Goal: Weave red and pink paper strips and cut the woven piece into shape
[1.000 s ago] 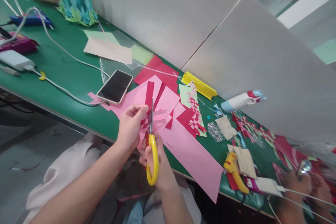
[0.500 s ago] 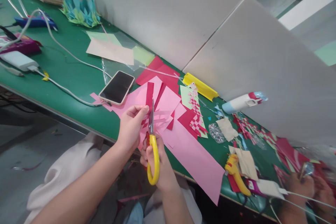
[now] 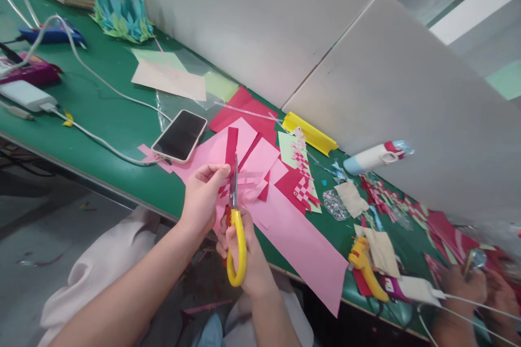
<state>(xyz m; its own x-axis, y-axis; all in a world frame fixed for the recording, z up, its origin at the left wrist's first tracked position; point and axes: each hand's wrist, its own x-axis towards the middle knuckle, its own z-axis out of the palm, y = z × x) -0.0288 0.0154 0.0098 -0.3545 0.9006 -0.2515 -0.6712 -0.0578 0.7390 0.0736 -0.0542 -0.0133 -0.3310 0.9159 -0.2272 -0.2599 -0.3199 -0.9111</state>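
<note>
My left hand (image 3: 205,190) is closed, thumb and fingers pinching a red paper strip (image 3: 232,146) that stands upward. A woven pink and red paper piece is partly visible beneath those fingers. My right hand (image 3: 240,244) grips scissors (image 3: 236,238) with yellow handles, blades pointing up and nearly together beside the left fingertips. Just right of the blades, a narrow dark red strip (image 3: 250,150) lies slanted over pink paper (image 3: 305,244). Thin pink strips (image 3: 250,180) stick out to the right of the blades.
A phone (image 3: 180,135) lies left of the pink paper on the green table (image 3: 109,124). Woven paper fish (image 3: 302,190), a yellow holder (image 3: 310,134), a bottle (image 3: 372,158) and a yellow glue gun (image 3: 368,271) are to the right. Another person's hands (image 3: 464,284) hold something at far right.
The narrow dark red strip right of the blades has tilted further to the right, away from the strip in my left hand. Both hands stay almost in place.
</note>
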